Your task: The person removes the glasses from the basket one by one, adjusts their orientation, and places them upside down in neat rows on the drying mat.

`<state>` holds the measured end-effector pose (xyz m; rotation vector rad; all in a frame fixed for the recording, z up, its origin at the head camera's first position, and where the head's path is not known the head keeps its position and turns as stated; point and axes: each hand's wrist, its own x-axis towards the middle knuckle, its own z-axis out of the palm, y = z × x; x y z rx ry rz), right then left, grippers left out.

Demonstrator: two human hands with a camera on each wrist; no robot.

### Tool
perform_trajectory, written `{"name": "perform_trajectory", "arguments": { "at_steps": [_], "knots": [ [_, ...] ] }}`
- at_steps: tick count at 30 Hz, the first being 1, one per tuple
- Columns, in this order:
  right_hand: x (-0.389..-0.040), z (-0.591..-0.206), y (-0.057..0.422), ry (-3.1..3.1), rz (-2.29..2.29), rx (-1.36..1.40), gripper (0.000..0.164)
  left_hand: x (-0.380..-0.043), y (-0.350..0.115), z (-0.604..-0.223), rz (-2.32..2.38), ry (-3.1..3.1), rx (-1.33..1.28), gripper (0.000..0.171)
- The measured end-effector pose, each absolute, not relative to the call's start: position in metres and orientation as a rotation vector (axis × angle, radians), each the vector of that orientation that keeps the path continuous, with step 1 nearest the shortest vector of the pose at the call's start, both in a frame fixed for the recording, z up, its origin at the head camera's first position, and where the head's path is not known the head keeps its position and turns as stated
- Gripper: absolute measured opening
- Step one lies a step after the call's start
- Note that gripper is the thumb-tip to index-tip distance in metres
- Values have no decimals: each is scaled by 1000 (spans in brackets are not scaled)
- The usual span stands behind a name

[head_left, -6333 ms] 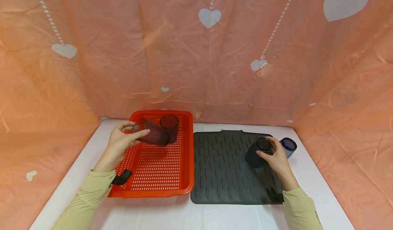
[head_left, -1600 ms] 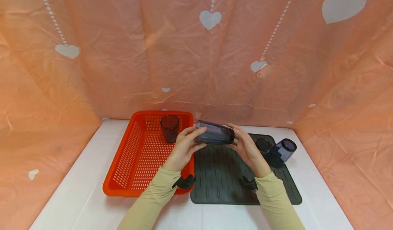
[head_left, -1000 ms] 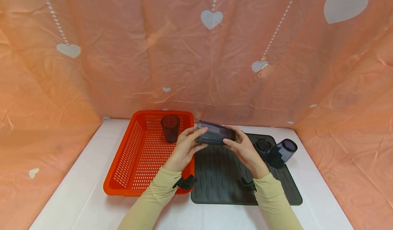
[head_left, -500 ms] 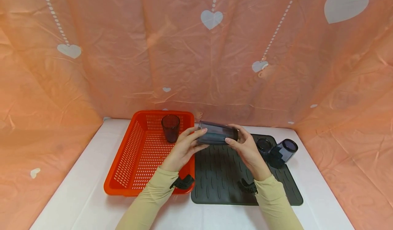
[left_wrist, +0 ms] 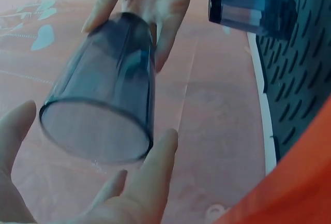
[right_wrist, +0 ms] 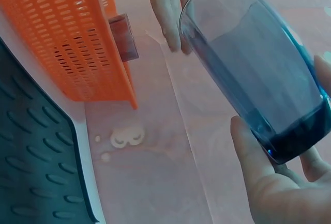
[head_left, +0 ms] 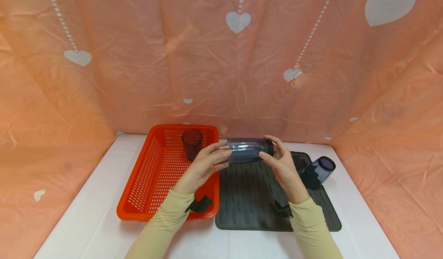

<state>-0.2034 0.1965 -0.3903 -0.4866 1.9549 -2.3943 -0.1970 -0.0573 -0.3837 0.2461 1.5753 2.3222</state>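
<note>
A smoky blue-grey drinking glass [head_left: 246,151] lies sideways in the air over the far left part of the dark drying mat [head_left: 249,201]. My right hand [head_left: 285,170] grips it round its thick base, thumb in front and fingers behind. My left hand [head_left: 202,166] is at the rim end, its fingers spread and loosely extended. The left wrist view shows the glass's mouth [left_wrist: 98,131] between those spread fingers, near a fingertip; contact there is hard to tell. In the right wrist view the glass [right_wrist: 253,69] tilts, base low in the right hand.
An orange-red slotted basket [head_left: 133,216] stands left of the mat, with one dark glass [head_left: 192,145] upright at its back. Two upside-down glasses sit at the mat's right: a dark one [head_left: 299,163], partly hidden, and a bluish one [head_left: 324,167]. A patterned curtain [head_left: 221,74] rises behind.
Both hands have brought the glass from above the basket to over the mat. My left fingers have loosened from the rim, and the right hand has shifted the glass slightly right, turning it nearly level.
</note>
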Motion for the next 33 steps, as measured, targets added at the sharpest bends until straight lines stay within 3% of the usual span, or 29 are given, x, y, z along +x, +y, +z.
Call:
{"name": "perform_trajectory", "arguments": {
  "at_steps": [20, 33],
  "knots": [
    [-204, -389, 219, 2114, -2434, -412, 62, -200, -108, -379, 2331, 1685, 252, 53],
    [-202, -389, 229, 2286, -2333, -344, 58, -204, -129, -376, 2379, 1680, 242, 54]
  ]
}}
